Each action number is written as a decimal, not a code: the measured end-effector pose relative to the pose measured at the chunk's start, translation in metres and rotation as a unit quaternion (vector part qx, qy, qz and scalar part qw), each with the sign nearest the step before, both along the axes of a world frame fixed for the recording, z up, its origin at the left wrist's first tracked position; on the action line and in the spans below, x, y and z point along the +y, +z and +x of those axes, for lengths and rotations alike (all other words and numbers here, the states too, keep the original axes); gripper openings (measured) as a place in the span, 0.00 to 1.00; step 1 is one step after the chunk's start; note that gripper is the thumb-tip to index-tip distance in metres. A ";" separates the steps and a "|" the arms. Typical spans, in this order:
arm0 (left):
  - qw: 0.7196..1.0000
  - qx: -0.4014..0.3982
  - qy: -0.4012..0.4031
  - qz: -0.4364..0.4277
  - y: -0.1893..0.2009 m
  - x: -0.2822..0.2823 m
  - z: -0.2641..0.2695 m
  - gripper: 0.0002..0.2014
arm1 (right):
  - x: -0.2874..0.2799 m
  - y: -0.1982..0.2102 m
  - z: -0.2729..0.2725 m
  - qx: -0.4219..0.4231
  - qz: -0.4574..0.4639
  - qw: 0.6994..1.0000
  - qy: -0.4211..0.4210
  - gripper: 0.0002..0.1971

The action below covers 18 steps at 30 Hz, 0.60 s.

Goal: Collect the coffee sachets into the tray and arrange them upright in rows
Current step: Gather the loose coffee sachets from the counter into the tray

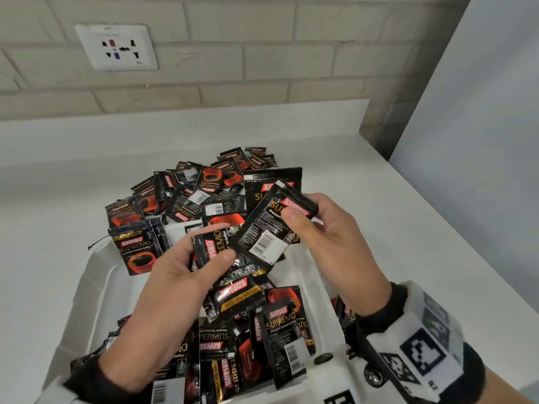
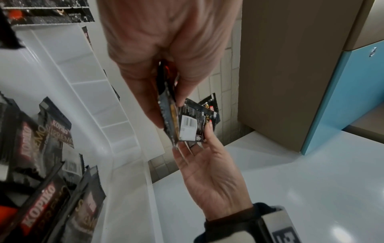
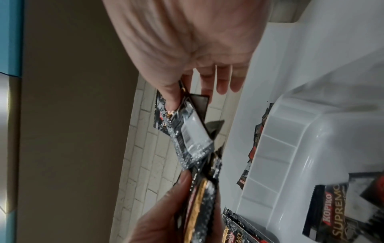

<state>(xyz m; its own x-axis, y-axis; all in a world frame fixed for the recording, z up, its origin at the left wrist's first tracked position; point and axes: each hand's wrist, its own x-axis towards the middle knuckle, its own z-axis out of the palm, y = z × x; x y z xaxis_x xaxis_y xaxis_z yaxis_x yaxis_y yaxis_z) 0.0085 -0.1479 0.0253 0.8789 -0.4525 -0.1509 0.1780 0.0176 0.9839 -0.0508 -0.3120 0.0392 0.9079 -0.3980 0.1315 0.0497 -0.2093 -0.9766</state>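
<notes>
Black Kopiko sachets lie in a loose pile [image 1: 204, 188] on the white counter beyond the white tray [image 1: 96, 284]. Several more sachets [image 1: 280, 325] lie flat and jumbled inside the tray. Above the tray, my left hand [image 1: 210, 247] grips a small stack of sachets [image 1: 215, 239] between thumb and fingers. My right hand [image 1: 300, 207] pinches one sachet [image 1: 262, 237] by its top, barcode side up, its lower end touching the stack. The left wrist view shows the stack [image 2: 168, 115] edge-on. In the right wrist view, the thumb presses on the single sachet [image 3: 191, 129].
A brick wall with a white socket [image 1: 116, 46] backs the counter [image 1: 393, 228]. A tall grey panel [image 1: 466, 141] stands at the right. The tray's ribbed wall [image 3: 280, 148] stands beside my hands. A blue cabinet front [image 2: 343, 98] lies beyond the counter.
</notes>
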 end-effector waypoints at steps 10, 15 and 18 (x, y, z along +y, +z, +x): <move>0.999 -0.003 0.029 -0.018 0.003 0.005 0.001 0.14 | 0.005 0.004 -0.002 -0.014 -0.020 0.999 0.024 0.04; 0.996 -0.023 -0.078 -0.024 0.008 0.007 -0.009 0.22 | 0.019 -0.009 0.002 0.010 -0.131 0.990 0.047 0.15; 0.993 -0.089 -0.072 0.030 0.008 0.007 -0.012 0.29 | 0.027 -0.014 0.002 0.000 -0.187 0.982 0.041 0.23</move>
